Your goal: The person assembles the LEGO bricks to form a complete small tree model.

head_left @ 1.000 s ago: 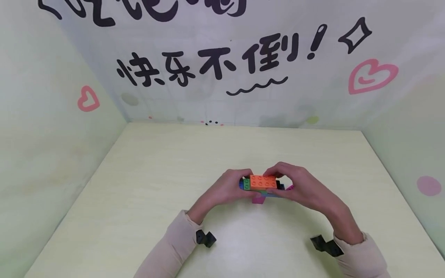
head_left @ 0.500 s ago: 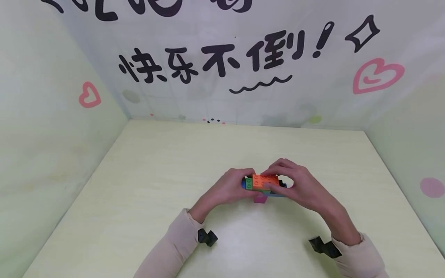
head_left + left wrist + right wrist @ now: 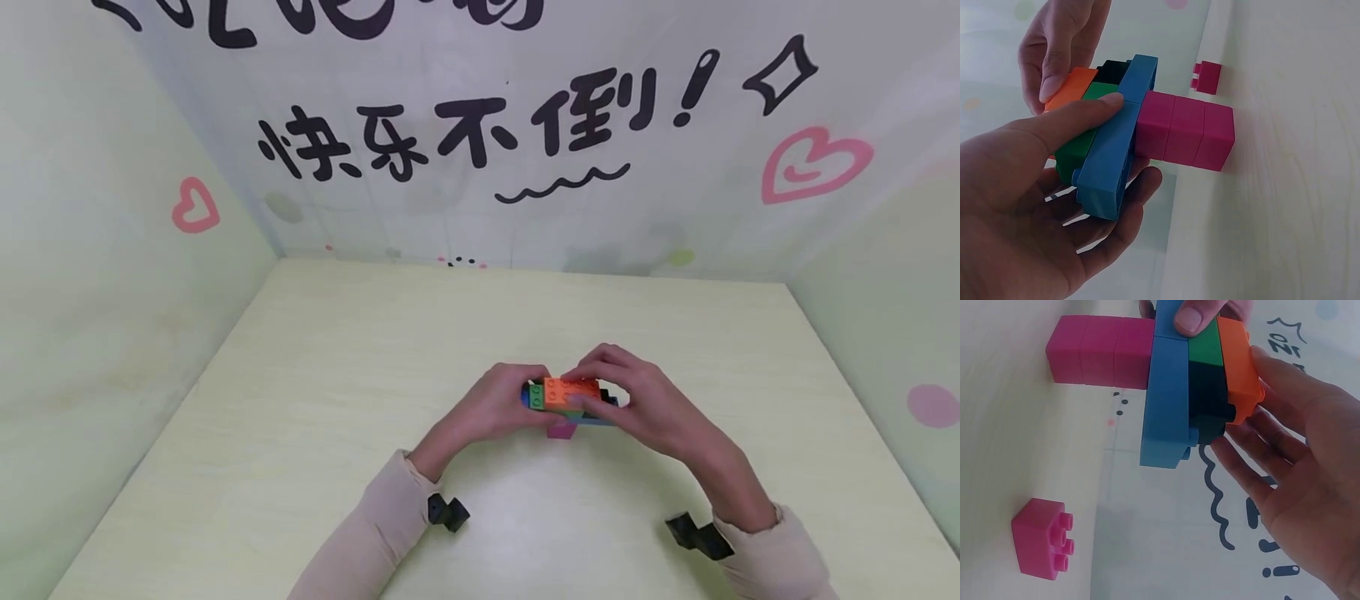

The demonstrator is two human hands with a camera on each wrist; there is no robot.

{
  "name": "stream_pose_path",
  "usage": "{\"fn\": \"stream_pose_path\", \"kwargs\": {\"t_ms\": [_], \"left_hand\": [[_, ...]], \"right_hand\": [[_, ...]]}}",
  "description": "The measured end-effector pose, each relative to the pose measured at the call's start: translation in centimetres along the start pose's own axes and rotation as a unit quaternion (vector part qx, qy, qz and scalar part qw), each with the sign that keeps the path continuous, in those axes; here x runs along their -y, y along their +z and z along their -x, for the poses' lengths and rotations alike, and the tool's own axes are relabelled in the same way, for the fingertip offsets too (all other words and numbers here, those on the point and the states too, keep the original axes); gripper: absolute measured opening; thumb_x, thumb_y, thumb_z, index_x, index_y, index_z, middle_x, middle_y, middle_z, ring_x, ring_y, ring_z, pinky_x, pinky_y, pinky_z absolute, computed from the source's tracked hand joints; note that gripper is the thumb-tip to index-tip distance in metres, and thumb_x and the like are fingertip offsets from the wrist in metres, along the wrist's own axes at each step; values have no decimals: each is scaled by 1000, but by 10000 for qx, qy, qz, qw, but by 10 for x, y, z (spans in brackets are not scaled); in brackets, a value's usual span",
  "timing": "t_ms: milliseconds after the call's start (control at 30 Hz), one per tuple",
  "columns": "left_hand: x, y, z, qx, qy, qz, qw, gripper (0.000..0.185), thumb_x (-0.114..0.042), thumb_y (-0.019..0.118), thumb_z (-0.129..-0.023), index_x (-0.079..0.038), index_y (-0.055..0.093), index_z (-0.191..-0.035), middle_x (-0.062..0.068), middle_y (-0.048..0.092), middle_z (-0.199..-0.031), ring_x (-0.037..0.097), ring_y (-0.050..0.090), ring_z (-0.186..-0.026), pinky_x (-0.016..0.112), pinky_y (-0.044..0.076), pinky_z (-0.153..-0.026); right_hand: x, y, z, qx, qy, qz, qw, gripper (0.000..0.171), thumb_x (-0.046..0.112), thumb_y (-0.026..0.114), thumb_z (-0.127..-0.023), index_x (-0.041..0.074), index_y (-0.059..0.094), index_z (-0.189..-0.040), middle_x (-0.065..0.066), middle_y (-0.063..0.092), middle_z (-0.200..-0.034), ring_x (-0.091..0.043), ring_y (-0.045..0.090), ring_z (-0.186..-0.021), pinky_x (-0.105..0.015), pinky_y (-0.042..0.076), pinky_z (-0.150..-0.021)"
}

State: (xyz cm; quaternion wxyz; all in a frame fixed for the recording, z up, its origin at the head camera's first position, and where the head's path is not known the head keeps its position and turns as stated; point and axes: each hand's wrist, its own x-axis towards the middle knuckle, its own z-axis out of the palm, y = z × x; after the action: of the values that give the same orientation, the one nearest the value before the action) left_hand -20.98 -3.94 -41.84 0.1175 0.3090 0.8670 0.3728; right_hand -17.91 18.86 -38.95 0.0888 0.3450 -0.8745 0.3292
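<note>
My left hand (image 3: 502,406) grips a stack of toy building bricks, its thumb lying across the blue bricks (image 3: 1107,165) and the green brick (image 3: 1075,156). Below the blue layer, a column of pink bricks (image 3: 1188,131) reaches down to the tabletop. Green and black bricks (image 3: 1208,394) form the layer above the blue. An orange brick (image 3: 557,392) lies on top, pinched between the thumb and fingers of my right hand (image 3: 656,408). In the right wrist view its studs are hidden. Part of the stack is covered by both hands.
A loose pink brick (image 3: 1038,537) lies on the pale table (image 3: 360,333) beside the stack, hidden behind my right hand in the head view. Printed walls (image 3: 420,208) enclose the table at the back and sides. Black mounts (image 3: 447,512) sit at both cuffs.
My right thumb and fingers have shifted slightly left along the orange brick. The loose pink brick has gone out of sight behind that hand. My left hand keeps its grip.
</note>
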Motion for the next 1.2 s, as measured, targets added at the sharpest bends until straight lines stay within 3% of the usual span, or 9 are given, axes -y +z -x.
{"fn": "stream_pose_path", "kwargs": {"t_ms": [333,433,567,667,833,967,1033,1100,1200], "left_hand": [[10,7,7,-177,-135,-166,9996,29,-33,81,-78,-18,63,-96,-10,63,-82,9,55,-73,17,43,-62],[10,10,8,-155,-152,-209,9995,31,-35,81,-77,-18,64,-98,-11,64,-85,7,55,-73,17,44,-63],[5,11,7,-135,-134,-325,9993,36,-37,81,-76,-17,66,-102,-11,66,-89,4,55,-74,16,44,-65],[1,9,7,-130,-161,-388,9990,38,-38,82,-75,-17,66,-103,-11,66,-90,4,55,-75,16,43,-66],[-1,6,5,-150,-155,-447,9988,38,-40,82,-75,-18,66,-103,-12,66,-90,3,55,-75,16,44,-66],[-2,4,3,-173,-108,-479,9986,39,-40,81,-76,-18,66,-104,-12,67,-91,4,56,-76,16,43,-66],[-3,3,3,-157,-118,-494,9986,39,-41,81,-76,-18,66,-104,-12,67,-91,3,55,-76,16,43,-67],[-3,4,3,-124,-134,-496,9986,40,-41,81,-76,-17,66,-105,-12,67,-92,2,55,-76,15,43,-67],[-4,4,2,-74,-165,-486,9987,41,-41,80,-76,-18,66,-107,-12,66,-92,1,54,-76,15,43,-67]], "right_hand": [[-8,17,4,-82,-43,-244,9997,28,20,75,-84,21,71,-111,15,52,-94,1,50,-85,-21,46,-67],[-15,9,10,-65,7,-314,9995,31,19,72,-87,24,67,-118,13,59,-105,1,56,-86,-19,49,-70],[-33,-18,24,-199,464,-95,9987,39,6,67,-90,24,62,-124,9,63,-115,-7,63,-90,-20,52,-73],[-45,-32,35,336,1080,369,9929,42,3,68,-87,21,60,-125,6,65,-116,-14,63,-97,-26,52,-79],[-54,-28,38,1847,1896,397,9635,50,19,77,-81,14,58,-127,-3,62,-119,-21,61,-103,-36,53,-80],[-55,-21,34,2110,2098,478,9535,39,18,79,-78,15,65,-114,2,62,-109,-17,61,-96,-32,52,-75],[-54,-21,33,2078,2067,634,9540,35,15,79,-77,16,67,-109,3,63,-105,-15,60,-92,-30,51,-72],[-53,-23,33,1761,1973,970,9595,30,16,79,-78,16,68,-107,4,64,-101,-15,60,-89,-29,50,-70],[-45,-28,30,721,1772,1263,9734,38,18,80,-78,14,65,-112,3,66,-99,-16,60,-87,-27,49,-68]]}}
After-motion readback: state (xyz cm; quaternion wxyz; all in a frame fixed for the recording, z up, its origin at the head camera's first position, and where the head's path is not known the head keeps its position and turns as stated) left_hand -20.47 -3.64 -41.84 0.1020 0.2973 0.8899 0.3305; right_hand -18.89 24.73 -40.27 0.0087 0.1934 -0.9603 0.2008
